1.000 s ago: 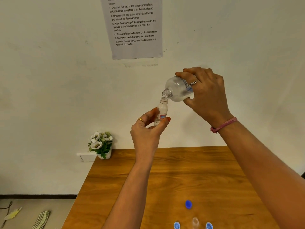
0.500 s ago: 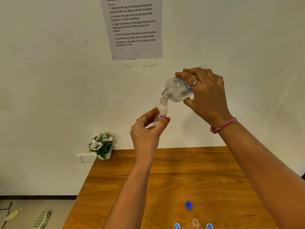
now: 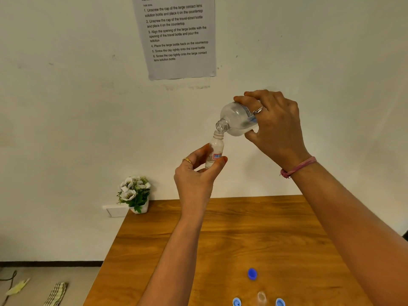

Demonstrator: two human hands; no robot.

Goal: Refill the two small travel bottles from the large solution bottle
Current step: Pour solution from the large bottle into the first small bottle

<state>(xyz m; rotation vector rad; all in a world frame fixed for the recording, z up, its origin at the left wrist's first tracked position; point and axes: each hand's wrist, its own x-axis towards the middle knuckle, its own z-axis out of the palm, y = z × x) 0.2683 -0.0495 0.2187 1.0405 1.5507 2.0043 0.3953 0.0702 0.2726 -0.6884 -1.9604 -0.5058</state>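
Note:
High above the table, my left hand (image 3: 196, 173) pinches a small clear travel bottle (image 3: 216, 149) with a red and blue label, held nearly upright. My right hand (image 3: 276, 124) grips the large clear solution bottle (image 3: 236, 120), tipped so its open neck touches the small bottle's mouth. On the wooden table (image 3: 231, 239) near the front edge stands a second small clear bottle (image 3: 261, 297), uncapped. A dark blue cap (image 3: 252, 273) lies behind it, and two light blue caps (image 3: 236, 302) (image 3: 280, 302) sit either side of it.
A small white pot of white flowers (image 3: 135, 194) stands at the table's far left corner by the wall. A printed instruction sheet (image 3: 178, 36) hangs on the wall above. A striped cloth (image 3: 56, 293) lies on the floor at the left.
Both hands and the two bottles hold almost the same pose; the pouring position has barely shifted.

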